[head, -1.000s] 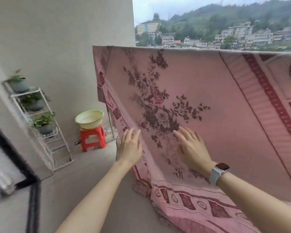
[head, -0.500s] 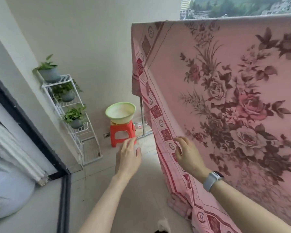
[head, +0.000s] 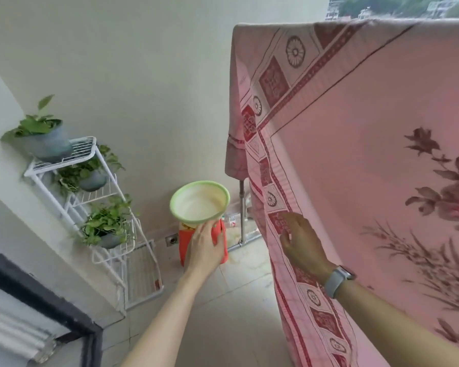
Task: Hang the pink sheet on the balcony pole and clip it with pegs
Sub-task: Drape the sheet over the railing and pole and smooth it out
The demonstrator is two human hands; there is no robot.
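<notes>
Slippage risk for pink sheet (head: 355,154), unpegged: right hand (head: 301,245) maybe pinching its border, left hand (head: 206,249) open, empty, beside it.

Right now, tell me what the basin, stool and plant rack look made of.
Basin: likely plastic, smooth pale-green rim, cream inside, slight sheen. Stool: probably moulded plastic, uniform orange-red. Rack: apparently white-coated metal wire, thin welded grid shelves.

Open floor (head: 244,313) between plant rack (head: 96,207) and sheet (head: 355,154).
</notes>
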